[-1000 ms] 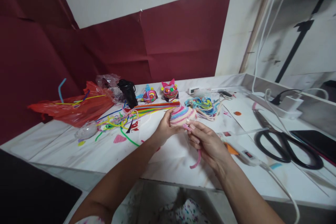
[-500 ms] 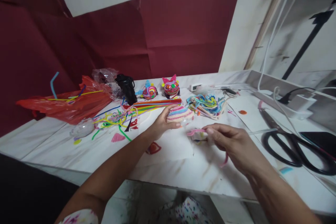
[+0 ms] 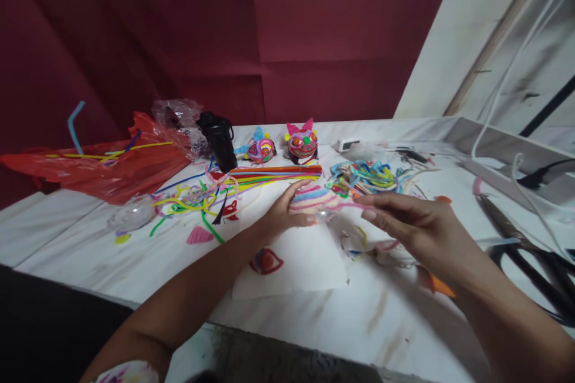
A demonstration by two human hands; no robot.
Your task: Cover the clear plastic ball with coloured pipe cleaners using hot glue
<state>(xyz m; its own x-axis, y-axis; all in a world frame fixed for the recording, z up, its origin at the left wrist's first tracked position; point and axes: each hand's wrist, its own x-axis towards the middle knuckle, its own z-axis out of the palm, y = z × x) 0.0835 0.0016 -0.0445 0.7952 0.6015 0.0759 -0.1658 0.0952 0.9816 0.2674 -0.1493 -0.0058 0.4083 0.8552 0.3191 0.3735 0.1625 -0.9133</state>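
My left hand [image 3: 287, 210] is wrapped round a striped ball [image 3: 312, 198] in pink, blue and cream, near the middle of the table. From the right, my right hand [image 3: 399, 218] pinches a pink fuzzy strip [image 3: 348, 206], whose end reaches the ball's right side. Below my right hand lies a small clump of scraps [image 3: 354, 245]. A white paper sheet [image 3: 305, 269] lies under my left hand, with a red eye-shaped piece [image 3: 266, 261] on it.
Two colourful masks [image 3: 302, 142] stand at the back beside a black bottle [image 3: 218, 140]. Coloured strips [image 3: 366, 176] are heaped behind my right hand. A red plastic bag [image 3: 108, 170] lies left, black-handled scissors [image 3: 534, 263] right. A pink piece [image 3: 200, 235] lies front left.
My right hand has moved up to the ball with the pink strip. The view has shifted, and the small clump of scraps is now apart from my fingers on the table.
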